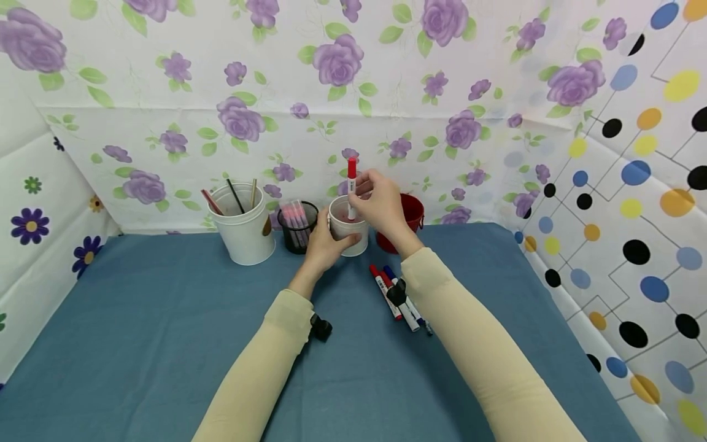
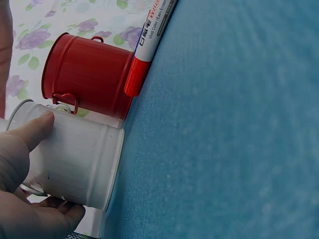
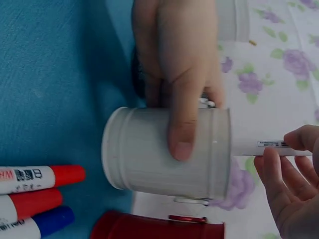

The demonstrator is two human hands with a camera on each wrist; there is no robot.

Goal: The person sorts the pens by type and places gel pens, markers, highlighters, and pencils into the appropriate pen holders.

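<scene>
My left hand (image 1: 326, 245) grips a small white cup (image 1: 349, 236) standing on the blue cloth; its thumb and fingers (image 3: 182, 119) wrap the cup wall (image 2: 75, 154). My right hand (image 1: 381, 202) pinches a red-capped white marker (image 1: 351, 184) held upright, its lower end inside the cup. In the right wrist view the marker barrel (image 3: 259, 147) sticks out of the cup's mouth. A red cup (image 1: 411, 215) stands just right of the white one, touching it (image 2: 87, 74).
Several red- and blue-capped markers (image 1: 394, 294) lie on the cloth under my right forearm. A taller white pot (image 1: 243, 227) with sticks and a black mesh holder (image 1: 298, 227) with pink pens stand left. Flowered sheets wall the back and sides.
</scene>
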